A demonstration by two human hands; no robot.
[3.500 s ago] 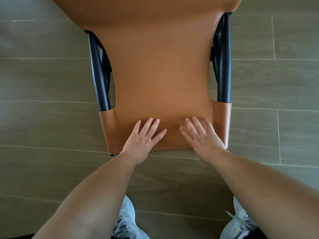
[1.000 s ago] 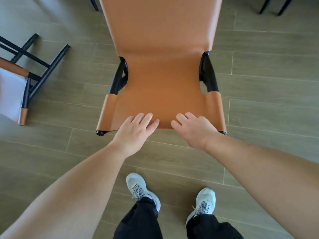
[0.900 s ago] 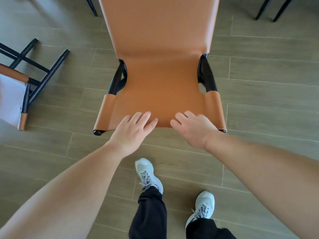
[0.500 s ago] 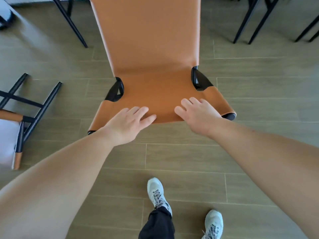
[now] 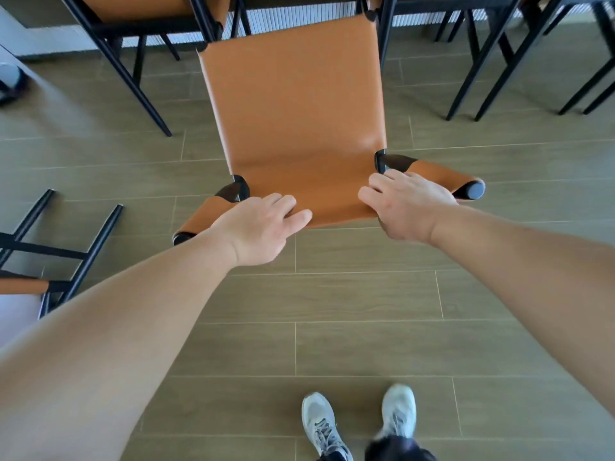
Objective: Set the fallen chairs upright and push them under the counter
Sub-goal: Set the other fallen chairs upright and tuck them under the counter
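An orange leather chair (image 5: pixel 296 111) with a black frame stands in front of me, its seat end reaching toward the ribbed counter front (image 5: pixel 299 18). My left hand (image 5: pixel 259 227) grips the near top edge of its backrest on the left side. On the right side of that edge my right hand (image 5: pixel 406 207) holds on with curled fingers, beside the black frame end. A second chair (image 5: pixel 83 251) lies fallen at the left edge of the view, its black legs pointing toward the middle of the floor.
Other orange chairs stand under the counter at the top left (image 5: pixel 133 8) and top right (image 5: pixel 482 61), their black legs flanking the gap. A wood-look floor (image 5: pixel 332 311) spreads around. My white shoes (image 5: pixel 322 424) are at the bottom.
The chair has gone from lying flat on the floor to raised and has moved away from me toward the counter. My fingers went from flat on the backrest to curled over its edge.
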